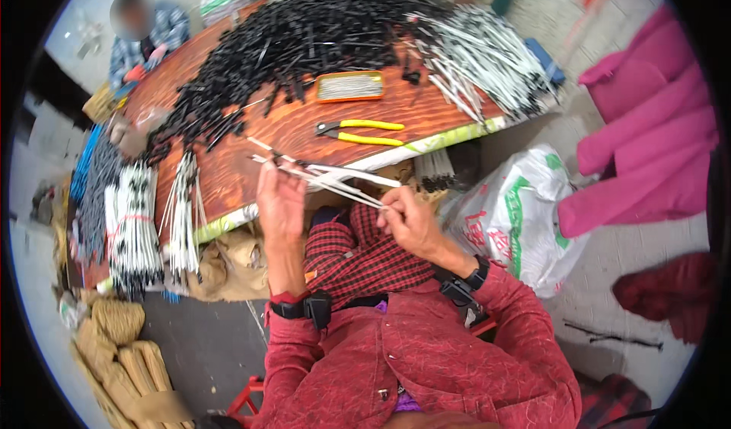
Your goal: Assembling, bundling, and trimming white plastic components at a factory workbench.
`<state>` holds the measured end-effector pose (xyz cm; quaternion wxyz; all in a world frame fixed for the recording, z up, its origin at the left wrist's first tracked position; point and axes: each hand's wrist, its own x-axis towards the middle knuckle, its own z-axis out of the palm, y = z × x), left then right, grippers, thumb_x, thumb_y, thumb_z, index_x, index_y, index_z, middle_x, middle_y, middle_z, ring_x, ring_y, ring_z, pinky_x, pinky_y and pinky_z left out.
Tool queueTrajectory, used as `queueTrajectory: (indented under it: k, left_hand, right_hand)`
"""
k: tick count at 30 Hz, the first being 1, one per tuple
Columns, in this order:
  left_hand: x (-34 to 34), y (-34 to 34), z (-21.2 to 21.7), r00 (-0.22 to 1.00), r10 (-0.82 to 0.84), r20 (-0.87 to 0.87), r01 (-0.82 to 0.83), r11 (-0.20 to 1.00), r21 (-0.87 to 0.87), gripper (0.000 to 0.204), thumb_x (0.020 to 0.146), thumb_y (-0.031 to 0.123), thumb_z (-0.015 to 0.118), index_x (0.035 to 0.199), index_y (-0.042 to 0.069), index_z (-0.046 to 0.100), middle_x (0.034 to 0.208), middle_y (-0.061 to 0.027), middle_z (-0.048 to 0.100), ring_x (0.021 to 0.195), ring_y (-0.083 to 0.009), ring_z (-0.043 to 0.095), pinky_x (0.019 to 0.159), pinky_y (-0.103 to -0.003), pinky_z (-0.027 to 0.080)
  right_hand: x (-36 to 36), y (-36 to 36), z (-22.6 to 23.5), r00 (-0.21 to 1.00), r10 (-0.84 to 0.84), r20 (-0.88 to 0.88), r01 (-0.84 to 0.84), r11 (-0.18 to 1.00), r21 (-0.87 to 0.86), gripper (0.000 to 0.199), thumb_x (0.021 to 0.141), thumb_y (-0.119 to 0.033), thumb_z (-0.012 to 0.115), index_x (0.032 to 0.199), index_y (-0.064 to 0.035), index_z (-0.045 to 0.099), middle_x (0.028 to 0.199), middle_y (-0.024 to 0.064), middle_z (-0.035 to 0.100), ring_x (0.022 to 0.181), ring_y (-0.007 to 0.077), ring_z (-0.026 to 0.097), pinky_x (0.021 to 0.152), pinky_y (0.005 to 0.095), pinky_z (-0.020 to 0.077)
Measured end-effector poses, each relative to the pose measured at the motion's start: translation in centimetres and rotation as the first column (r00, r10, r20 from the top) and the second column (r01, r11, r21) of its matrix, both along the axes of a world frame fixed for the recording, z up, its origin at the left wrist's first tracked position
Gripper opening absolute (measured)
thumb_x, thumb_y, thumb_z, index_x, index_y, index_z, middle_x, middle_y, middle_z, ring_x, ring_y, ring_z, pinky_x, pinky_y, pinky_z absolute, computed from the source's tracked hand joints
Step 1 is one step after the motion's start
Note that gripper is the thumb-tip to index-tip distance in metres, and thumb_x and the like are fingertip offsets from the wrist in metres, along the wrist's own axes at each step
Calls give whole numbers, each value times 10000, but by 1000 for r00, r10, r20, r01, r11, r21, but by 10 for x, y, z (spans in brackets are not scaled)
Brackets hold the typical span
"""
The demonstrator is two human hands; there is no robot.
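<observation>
Over my lap, close to the table's near edge, several thin white sticks (346,188) with some black parts stretch between my two hands. My left hand (281,200) has its fingers curled round their left part. At the right ends, my right hand (409,217) pinches the sticks between thumb and fingers. Just beyond them on the table lie pliers (369,137) with yellow handles. An orange-rimmed tray (349,101) behind the pliers holds many thin metal pins. What exactly the fingertips press on is too small to make out.
A large heap of black pieces (297,37) covers the back of the wooden table (217,193). White sticks (487,52) are piled at its right, and bundled ones (133,220) stand at its left. A white bag (499,220) is at my right. Another person (164,29) sits far left.
</observation>
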<state>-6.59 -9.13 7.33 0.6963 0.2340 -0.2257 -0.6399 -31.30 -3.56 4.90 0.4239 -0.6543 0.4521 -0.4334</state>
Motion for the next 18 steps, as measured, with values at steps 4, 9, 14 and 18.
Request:
queueTrajectory:
  k: [4,9,14,18]
  left_hand:
    - [-16,-2,23,988,45,-150,-41,999,25,217,1028,196,518,1209,81,547,929,-24,574,833,-164,576,814,-345,515]
    - [-15,7,40,977,-90,-194,75,994,-82,211,1053,195,466,1200,65,543,783,14,461,663,-93,440,612,-248,414]
    - [-1,12,30,988,-115,-107,113,993,-30,216,1073,224,425,1118,54,551,720,25,389,586,-57,340,519,-211,304]
    - [6,12,18,921,-272,-278,261,962,-77,237,1077,245,415,1126,59,554,712,36,389,569,-57,333,506,-217,302]
  right_hand:
    - [3,5,9,967,56,250,-145,924,354,140,999,-133,496,1050,-3,511,798,91,680,597,118,617,532,253,497]
    - [-14,5,19,953,185,239,-264,893,365,165,1001,-168,505,1024,-9,543,792,82,661,635,145,622,566,282,505]
    - [-56,-21,18,948,13,-317,-74,981,-182,166,968,-190,553,956,-35,613,817,94,647,709,245,645,635,362,527]
    - [-127,-72,47,294,-876,-382,373,473,-798,182,939,-218,565,917,-47,623,863,129,644,770,375,617,673,456,506]
